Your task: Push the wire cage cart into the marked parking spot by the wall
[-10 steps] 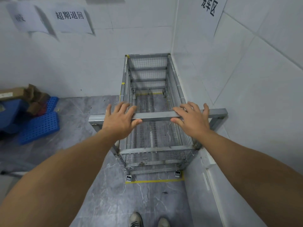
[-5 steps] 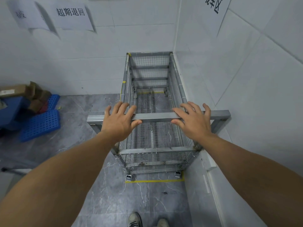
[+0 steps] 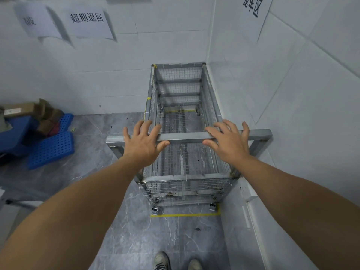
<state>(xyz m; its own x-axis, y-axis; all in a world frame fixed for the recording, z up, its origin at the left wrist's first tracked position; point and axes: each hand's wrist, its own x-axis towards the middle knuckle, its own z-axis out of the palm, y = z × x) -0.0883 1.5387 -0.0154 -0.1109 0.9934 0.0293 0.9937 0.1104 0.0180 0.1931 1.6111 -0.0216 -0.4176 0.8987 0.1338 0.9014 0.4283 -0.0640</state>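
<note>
I see the wire cage cart [image 3: 183,133] standing in the floor's far right corner, its right side along the right wall [image 3: 292,114], near wheels just inside the yellow tape line [image 3: 185,215]. My left hand [image 3: 143,146] lies on the cart's handle bar [image 3: 187,137], fingers spread wide over the top, thumb under it. My right hand [image 3: 228,142] rests likewise, fingers splayed, not clenched.
</note>
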